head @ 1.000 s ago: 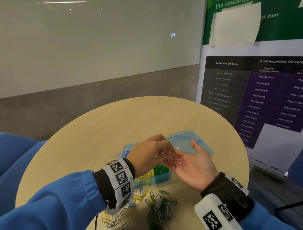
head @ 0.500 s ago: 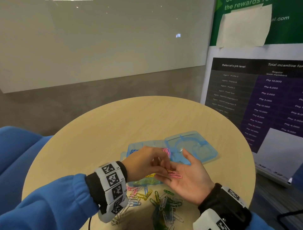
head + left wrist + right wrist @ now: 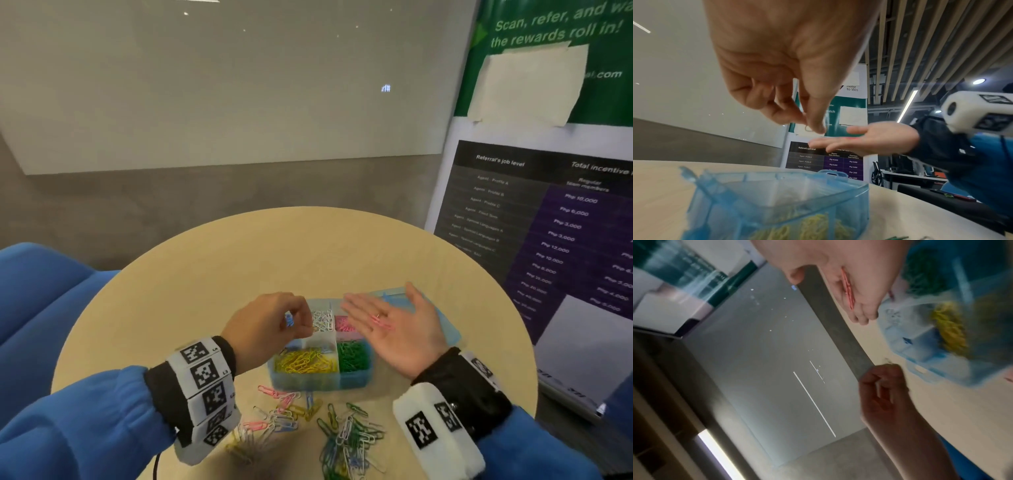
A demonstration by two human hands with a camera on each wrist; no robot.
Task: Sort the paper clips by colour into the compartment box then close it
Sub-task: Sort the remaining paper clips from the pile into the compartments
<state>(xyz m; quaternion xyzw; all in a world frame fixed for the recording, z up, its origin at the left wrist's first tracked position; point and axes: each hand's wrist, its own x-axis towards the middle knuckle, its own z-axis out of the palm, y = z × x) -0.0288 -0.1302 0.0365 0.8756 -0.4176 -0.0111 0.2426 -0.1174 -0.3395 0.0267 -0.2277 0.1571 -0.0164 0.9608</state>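
Observation:
The blue compartment box (image 3: pixel 356 381) stands open on the table, with white clips (image 3: pixel 323 320), pink clips (image 3: pixel 343 324), yellow clips (image 3: pixel 305 362) and green clips (image 3: pixel 352 356) in separate compartments. My left hand (image 3: pixel 292 321) hovers over the box's left side and pinches one small clip (image 3: pixel 809 128) between thumb and forefinger; it looks bluish in the head view. My right hand (image 3: pixel 387 318) lies flat, palm up, above the box's right side, with pink clips (image 3: pixel 381 321) resting on the palm (image 3: pixel 847 287). Its fingers are straight.
A mixed pile of loose paper clips (image 3: pixel 318 425) lies on the round table (image 3: pixel 274 260) in front of the box. The box's lid (image 3: pixel 450 334) lies open behind my right hand. A poster stand (image 3: pixel 534 212) rises at the right, a blue seat (image 3: pixel 44 291) at the left.
My hands have parted. The left hand has pulled away to the left from the right palm with one clip, and the right hand stays open with the pink clips.

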